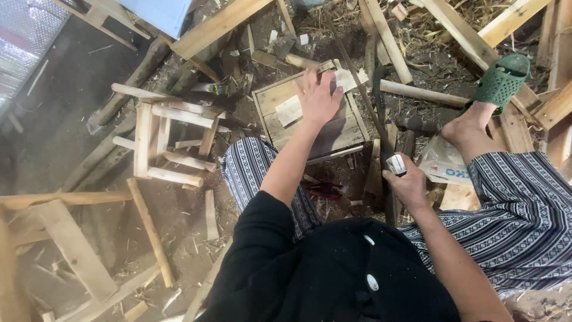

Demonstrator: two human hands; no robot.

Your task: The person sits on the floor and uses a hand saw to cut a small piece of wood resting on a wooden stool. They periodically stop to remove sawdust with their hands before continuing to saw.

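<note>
The head view looks down on a dirt floor [71, 119] strewn with offcuts. At far left stands a half-built wooden stool frame [167, 143], well apart from the work. Right of it, in front of the person's knees, sits a small slatted wooden box [298, 128] that serves as a block. The left hand [319, 98] lies flat on it with the fingers [313, 80] spread wide and straight, gripping nothing and only pressing a pale thin board [292, 110] down against the slats. Further right and nearer, the right hand [411, 185] is wrapped tight around the dark handle of a blade tool [381, 113], whose long curved blade runs away toward the far side just beside the box; a white band shows at the top of the fist. A hammer [417, 125] lies on the ground beyond it, beside a plastic bag [444, 164], and a bare foot with a green sandal [500, 80] rests at far right. To do this well, I judge, the flat palm should bear firmly on the board with the fingertips clear of the blade's path.
</note>
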